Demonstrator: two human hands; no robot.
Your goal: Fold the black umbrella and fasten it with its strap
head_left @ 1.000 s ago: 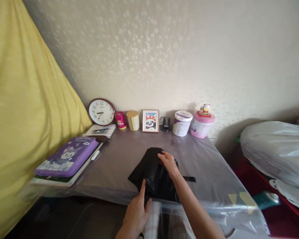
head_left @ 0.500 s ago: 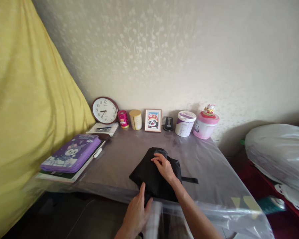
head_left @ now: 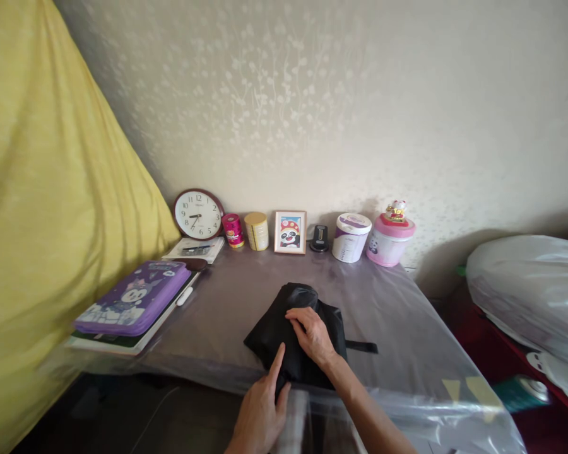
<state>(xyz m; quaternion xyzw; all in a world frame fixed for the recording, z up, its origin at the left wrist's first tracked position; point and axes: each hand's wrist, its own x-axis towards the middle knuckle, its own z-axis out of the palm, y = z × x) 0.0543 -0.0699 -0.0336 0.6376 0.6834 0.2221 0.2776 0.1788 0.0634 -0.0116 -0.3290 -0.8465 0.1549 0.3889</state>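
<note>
A bundle of thin, slightly shiny black fabric point(head_left: 284, 334) lies at the table's front edge, loosely folded, with a pointed corner to the left. From its right side a short black strap point(head_left: 363, 347) sticks out flat. My left hand point(head_left: 264, 398) grips the lower front edge of the fabric, its index finger stretched along the top and the thumb below. On the upper middle of the bundle, my right hand point(head_left: 315, 337) is closed, its bent fingertips together on a fold. What lies under my right palm is hidden.
The table point(head_left: 227, 302) has a clear plastic cover. Along the wall stand a clock point(head_left: 199, 214), two small cans, a picture frame point(head_left: 290, 232), a black device and two tubs. At left, a purple case point(head_left: 135, 296) tops books beside a yellow curtain point(head_left: 66, 189).
My left index finger has moved slightly up and right over the fabric. My right hand has shifted a little lower in view. The fabric stays nearly in place.
</note>
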